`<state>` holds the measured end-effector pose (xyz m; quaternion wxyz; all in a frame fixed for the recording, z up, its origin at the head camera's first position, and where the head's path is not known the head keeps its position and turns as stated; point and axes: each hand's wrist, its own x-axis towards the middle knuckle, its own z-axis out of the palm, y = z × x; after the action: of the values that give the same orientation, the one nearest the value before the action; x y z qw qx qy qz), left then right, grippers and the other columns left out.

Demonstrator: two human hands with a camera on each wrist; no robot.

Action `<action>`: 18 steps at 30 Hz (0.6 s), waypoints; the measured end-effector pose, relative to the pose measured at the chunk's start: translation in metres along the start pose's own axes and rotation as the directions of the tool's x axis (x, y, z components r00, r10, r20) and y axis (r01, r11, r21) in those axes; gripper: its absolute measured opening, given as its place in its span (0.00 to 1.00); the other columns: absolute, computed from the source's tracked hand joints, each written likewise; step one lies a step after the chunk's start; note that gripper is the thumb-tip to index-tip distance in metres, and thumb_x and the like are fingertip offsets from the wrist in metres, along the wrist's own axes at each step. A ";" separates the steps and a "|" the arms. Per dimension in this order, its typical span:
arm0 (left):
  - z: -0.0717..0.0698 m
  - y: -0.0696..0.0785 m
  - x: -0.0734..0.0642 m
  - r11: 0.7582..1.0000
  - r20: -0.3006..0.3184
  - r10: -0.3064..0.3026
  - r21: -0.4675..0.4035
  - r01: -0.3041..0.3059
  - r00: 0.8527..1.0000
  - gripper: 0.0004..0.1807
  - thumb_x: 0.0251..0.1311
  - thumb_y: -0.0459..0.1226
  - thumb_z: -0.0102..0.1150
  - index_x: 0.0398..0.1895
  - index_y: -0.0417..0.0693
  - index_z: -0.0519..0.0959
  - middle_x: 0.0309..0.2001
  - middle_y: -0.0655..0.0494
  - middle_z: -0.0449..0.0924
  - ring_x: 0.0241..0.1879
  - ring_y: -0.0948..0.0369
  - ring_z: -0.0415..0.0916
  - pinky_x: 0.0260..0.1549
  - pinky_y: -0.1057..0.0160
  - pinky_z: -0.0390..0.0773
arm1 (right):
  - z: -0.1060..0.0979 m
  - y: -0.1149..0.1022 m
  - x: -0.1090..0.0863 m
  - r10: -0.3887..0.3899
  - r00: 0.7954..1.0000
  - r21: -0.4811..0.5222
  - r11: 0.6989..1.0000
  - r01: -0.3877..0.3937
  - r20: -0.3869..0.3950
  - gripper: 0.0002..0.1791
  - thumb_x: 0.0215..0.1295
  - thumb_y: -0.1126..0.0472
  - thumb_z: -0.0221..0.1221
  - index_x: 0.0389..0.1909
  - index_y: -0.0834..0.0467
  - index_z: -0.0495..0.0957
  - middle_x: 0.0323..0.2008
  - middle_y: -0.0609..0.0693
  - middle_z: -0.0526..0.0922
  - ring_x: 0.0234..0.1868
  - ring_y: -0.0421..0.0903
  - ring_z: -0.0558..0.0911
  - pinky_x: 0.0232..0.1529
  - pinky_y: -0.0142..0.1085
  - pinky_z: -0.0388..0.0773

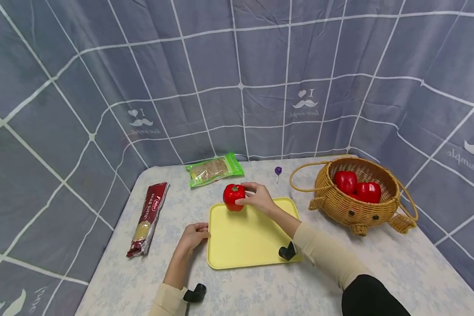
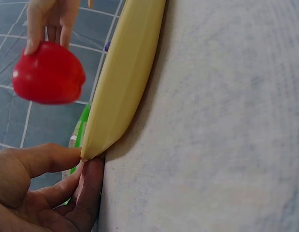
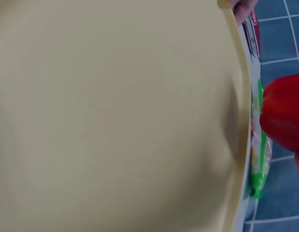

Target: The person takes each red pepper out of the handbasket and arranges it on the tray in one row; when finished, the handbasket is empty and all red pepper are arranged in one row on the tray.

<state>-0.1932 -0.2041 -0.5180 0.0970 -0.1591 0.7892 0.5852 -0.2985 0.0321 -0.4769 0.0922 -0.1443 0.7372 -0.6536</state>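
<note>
A red bell pepper [image 1: 234, 196] with a green stem top is held by my right hand [image 1: 259, 199], thumb and fingers on its right side. It hangs above the far left part of a yellow tray [image 1: 249, 241]. In the left wrist view the pepper [image 2: 48, 75] is off the tray, and the right wrist view shows only part of it [image 3: 287, 113] past the tray's rim [image 3: 244, 96]. My left hand [image 1: 195, 235] pinches the tray's left edge; in its wrist view the thumb [image 2: 52, 159] lies on top with fingers beneath.
A wicker basket [image 1: 339, 206] with several red items [image 1: 367, 192] stands at the right. Behind the tray lie a green-edged noodle packet [image 1: 213, 170] and a purple lollipop [image 1: 278, 170]. A dark red pasta packet [image 1: 150, 217] lies left. A grey-blue curtain [image 1: 221, 105] borders the table.
</note>
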 end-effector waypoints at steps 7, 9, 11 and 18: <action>0.001 -0.001 0.002 1.000 -0.007 -0.003 -0.004 0.003 1.000 0.21 0.58 0.26 0.58 0.57 0.30 0.75 0.45 0.42 0.78 0.37 0.60 0.79 0.35 0.64 0.81 | 0.025 0.010 0.002 0.019 0.999 -0.039 0.999 -0.018 0.040 0.36 0.48 0.71 0.71 0.61 0.67 0.72 0.63 0.63 0.74 0.64 0.61 0.74 0.62 0.45 0.73; 0.000 -0.001 0.002 1.000 -0.013 -0.005 -0.004 0.005 1.000 0.21 0.58 0.26 0.58 0.57 0.30 0.75 0.45 0.42 0.79 0.36 0.60 0.78 0.35 0.65 0.81 | 0.031 0.010 0.003 0.019 0.998 -0.054 0.998 -0.016 0.051 0.36 0.48 0.72 0.71 0.62 0.66 0.72 0.63 0.62 0.74 0.65 0.60 0.73 0.61 0.45 0.74; 0.001 -0.001 0.002 1.000 -0.017 -0.008 -0.003 0.008 1.000 0.21 0.57 0.26 0.58 0.56 0.30 0.75 0.44 0.42 0.79 0.36 0.61 0.78 0.35 0.64 0.81 | 0.036 0.012 0.004 0.016 0.998 -0.065 0.998 -0.012 0.060 0.36 0.47 0.73 0.71 0.62 0.66 0.72 0.63 0.61 0.74 0.65 0.59 0.73 0.61 0.44 0.74; 0.003 0.000 0.003 1.000 -0.037 -0.017 -0.013 0.016 0.999 0.21 0.56 0.26 0.58 0.55 0.30 0.75 0.43 0.43 0.79 0.34 0.61 0.77 0.33 0.66 0.81 | 0.048 0.014 0.006 -0.007 0.996 -0.066 0.998 0.012 0.085 0.37 0.47 0.73 0.70 0.62 0.66 0.71 0.63 0.62 0.73 0.66 0.58 0.73 0.61 0.43 0.75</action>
<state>-0.1964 -0.2022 -0.5202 0.0863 -0.1770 0.7859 0.5862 -0.2902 -0.0139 -0.4966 0.1153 -0.1783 0.7532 -0.6226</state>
